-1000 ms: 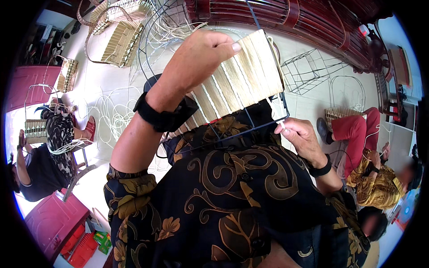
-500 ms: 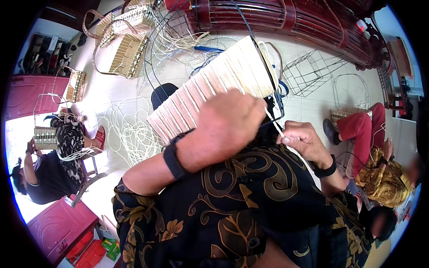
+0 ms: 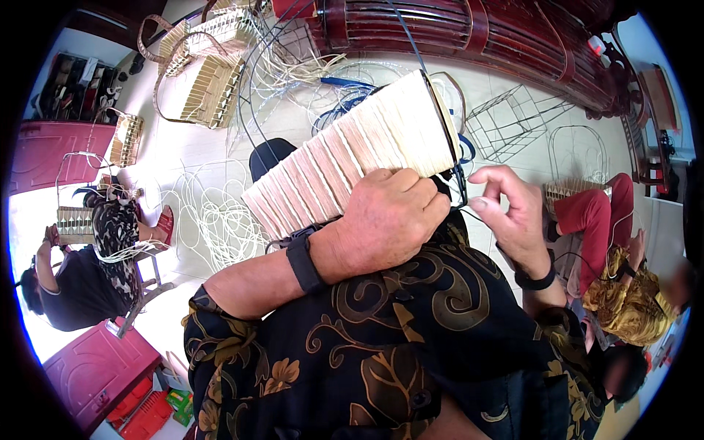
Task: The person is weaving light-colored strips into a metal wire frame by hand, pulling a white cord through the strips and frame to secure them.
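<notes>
A half-woven basket (image 3: pixel 367 136), wrapped in cream and pinkish cord over a black wire frame (image 3: pixel 460 180), lies tilted in front of my body. My left hand (image 3: pixel 392 216) is closed in a fist at the basket's near edge. Its fingertips are turned under, so what it grips is hidden. Just right of the frame's corner is my right hand (image 3: pixel 517 216), thumb and forefinger curved apart with a gap between them. No cord shows clearly in that gap.
Loose pale cord (image 3: pixel 220 220) lies on the floor at left. Finished baskets (image 3: pixel 213 92) stand at upper left, a bare wire frame (image 3: pixel 513 121) at upper right. A dark red wooden bench (image 3: pixel 455 37) spans the back. Seated people (image 3: pixel 81 286) work at both sides.
My left fist has moved down toward me, and the white cord once stretched between my hands no longer shows. My right hand has risen slightly and its pinch has opened.
</notes>
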A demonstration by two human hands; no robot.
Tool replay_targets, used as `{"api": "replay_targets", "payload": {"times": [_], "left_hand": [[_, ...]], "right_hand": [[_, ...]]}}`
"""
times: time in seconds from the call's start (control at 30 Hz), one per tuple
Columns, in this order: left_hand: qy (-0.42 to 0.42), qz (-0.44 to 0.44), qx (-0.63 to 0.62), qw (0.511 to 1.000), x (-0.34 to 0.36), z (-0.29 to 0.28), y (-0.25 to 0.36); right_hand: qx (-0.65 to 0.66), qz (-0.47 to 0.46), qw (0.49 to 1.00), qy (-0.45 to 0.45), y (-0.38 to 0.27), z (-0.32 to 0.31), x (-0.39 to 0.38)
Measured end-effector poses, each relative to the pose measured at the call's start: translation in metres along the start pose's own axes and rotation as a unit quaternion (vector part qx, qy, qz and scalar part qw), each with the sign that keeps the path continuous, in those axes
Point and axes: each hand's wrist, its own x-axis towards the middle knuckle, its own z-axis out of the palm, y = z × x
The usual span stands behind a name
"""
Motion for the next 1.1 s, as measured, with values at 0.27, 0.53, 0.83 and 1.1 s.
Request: {"api": "replay_targets", "payload": {"times": [0.27,0.53,0.83,1.1], "left_hand": [[0.010,0.035,0.069,0.997,-0.006,0.008,0.006],[0.027,0.037,0.025,0.999,-0.006,0.009,0.001],[0.061,0.006,-0.005,0.998,-0.011,0.012,0.002],[0.086,-0.014,-0.052,0.995,-0.012,0.012,0.001]], "right_hand": [[-0.051,-0.039,0.998,0.003,-0.002,0.026,0.030],[-0.071,-0.018,0.997,0.005,0.000,0.025,0.035],[-0.044,-0.112,0.992,0.031,-0.003,0.019,0.020],[-0.100,-0.171,0.975,-0.101,-0.015,-0.004,0.002]]}}
